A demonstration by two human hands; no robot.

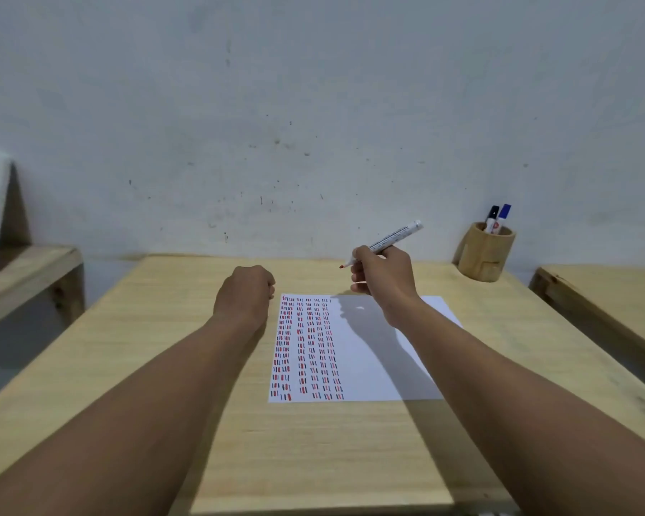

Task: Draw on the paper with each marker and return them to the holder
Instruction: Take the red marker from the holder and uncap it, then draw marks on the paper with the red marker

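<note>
Right hand is gripping the uncapped red marker above the paper's far edge, ready to draw; left hand is resting fisted beside it, contents unseen.

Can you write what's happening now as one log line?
right hand: holds uncapped red marker above paper | left hand: fisted | holder: two markers

No legible text anywhere. Dark print along barrel of uncapped marker, too blurred to read. Red label patch on marker in holder, unreadable.
</note>
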